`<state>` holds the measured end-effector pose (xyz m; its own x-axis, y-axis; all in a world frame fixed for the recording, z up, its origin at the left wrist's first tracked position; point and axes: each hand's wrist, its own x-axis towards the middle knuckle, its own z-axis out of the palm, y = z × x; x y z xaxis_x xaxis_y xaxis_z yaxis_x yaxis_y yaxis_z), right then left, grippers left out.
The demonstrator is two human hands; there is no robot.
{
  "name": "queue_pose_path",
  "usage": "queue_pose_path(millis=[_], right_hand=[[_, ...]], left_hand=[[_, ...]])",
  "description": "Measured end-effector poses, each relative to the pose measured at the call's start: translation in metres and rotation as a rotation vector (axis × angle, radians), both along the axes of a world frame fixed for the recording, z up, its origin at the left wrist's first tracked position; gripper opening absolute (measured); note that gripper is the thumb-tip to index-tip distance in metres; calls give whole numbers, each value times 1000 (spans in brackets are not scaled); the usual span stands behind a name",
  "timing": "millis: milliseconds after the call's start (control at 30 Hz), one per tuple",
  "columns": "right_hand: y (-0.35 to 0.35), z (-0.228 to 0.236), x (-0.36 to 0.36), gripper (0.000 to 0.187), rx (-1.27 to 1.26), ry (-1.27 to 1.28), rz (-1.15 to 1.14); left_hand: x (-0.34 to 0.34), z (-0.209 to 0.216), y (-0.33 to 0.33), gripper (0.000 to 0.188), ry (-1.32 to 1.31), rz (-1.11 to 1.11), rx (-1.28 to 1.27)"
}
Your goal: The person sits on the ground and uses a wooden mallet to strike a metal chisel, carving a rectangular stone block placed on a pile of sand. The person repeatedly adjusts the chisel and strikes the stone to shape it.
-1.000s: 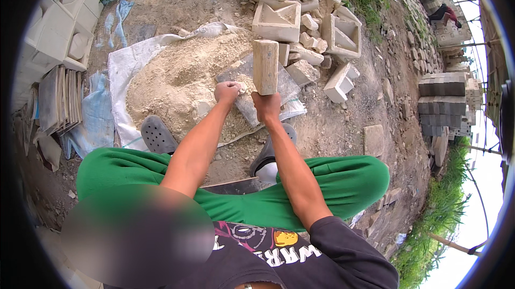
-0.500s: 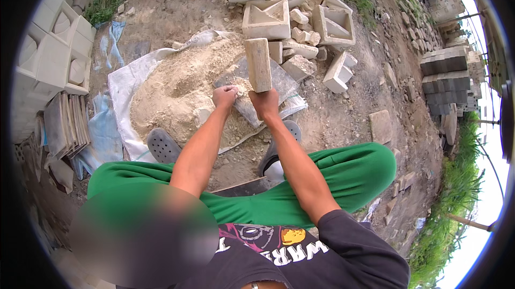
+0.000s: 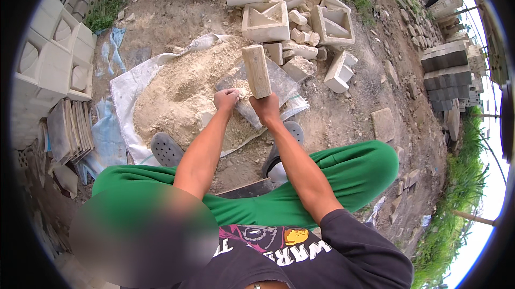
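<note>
Pale crumbs [image 3: 244,91] apparently being pounded with a wooden mallet [image 3: 257,72] over a grey slab [image 3: 281,79].
The right hand [image 3: 265,108] clenches the mallet, whose block sits at its twelve o'clock, long axis pointing between eleven and twelve; the left hand [image 3: 227,99], toward the slab's nine o'clock, is curled, contents unclear. Another blow would call for keeping those fingers clear.

Dark short-sleeved T-shirt [image 3: 348,259], 5 o'clock; chest print [image 3: 271,241] in white, magenta, yellow, 6 o'clock. Green trousers [image 3: 257,211], 6 o'clock. Grey clogs [image 3: 166,149], one between 8 and 9 with round holes, other about 3.
</note>
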<state>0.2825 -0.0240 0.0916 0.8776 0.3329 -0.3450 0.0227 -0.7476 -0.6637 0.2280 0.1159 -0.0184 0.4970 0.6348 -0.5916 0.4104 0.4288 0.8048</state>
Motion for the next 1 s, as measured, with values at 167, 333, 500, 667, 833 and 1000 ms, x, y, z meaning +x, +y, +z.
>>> queue_pose_path(millis=[167, 333, 500, 667, 833, 1000], right_hand=[[-19, -49, -10, 28, -102, 5, 52], [-12, -41, 8, 29, -44, 118, 0], [-15, -17, 3, 32, 172, -53, -87], [-25, -27, -27, 41, -161, 186, 39], [-23, -30, 0, 35, -76, 153, -38], [-22, 0, -10, 33, 148, -138, -54]], left_hand=[[9, -9, -1, 18, 90, -29, 103], [4, -12, 4, 19, 105, -62, 147], [5, -7, -4, 21, 26, -85, 94], [0, -38, 18, 18, 78, -77, 169], [10, -25, 5, 20, 46, -97, 129], [2, -7, -3, 21, -47, -77, 74]])
